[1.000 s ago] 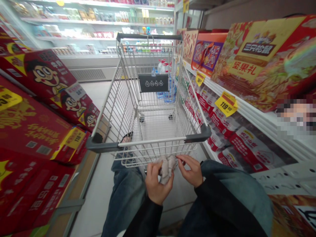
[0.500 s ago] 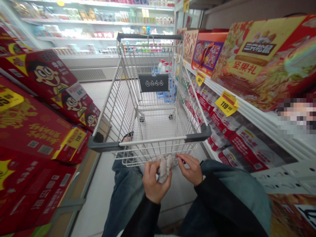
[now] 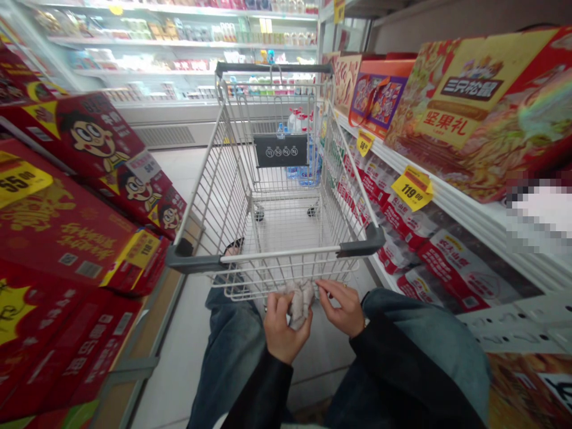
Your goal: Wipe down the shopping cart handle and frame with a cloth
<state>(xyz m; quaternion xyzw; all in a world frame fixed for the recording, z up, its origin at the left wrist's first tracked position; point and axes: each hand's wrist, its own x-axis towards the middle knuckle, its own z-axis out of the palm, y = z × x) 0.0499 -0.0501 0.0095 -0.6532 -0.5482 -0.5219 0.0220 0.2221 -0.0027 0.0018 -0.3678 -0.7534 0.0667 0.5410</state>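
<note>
A crumpled grey-white cloth (image 3: 300, 304) is bunched at the lower wires on the near end of a metal shopping cart (image 3: 268, 258). My left hand (image 3: 285, 330) is closed around the cloth from the left, thumb on its right side. Just to the right of the cloth, my right hand (image 3: 342, 307) has thumb and index finger brought together by the cart's wires. Whether that pinch holds a cloth edge, a wire or something small cannot be made out. Grey plastic corners (image 3: 361, 241) cap the cart's near rail, and no goods show inside the basket.
Red gift cartons (image 3: 89, 232) are stacked close on the left. A white shelf (image 3: 447, 208) on the right carries boxed nuts above shrink-wrapped bottle packs (image 3: 465, 268). Behind the cart stand large water bottles (image 3: 308, 170) and a lit refrigerated display (image 3: 187, 42). My knees flank the cart's near end.
The view has shifted slightly, so the cart and shelves sit a little farther right. My left hand stays on the cloth; my right fingertips are slightly nearer to it.
</note>
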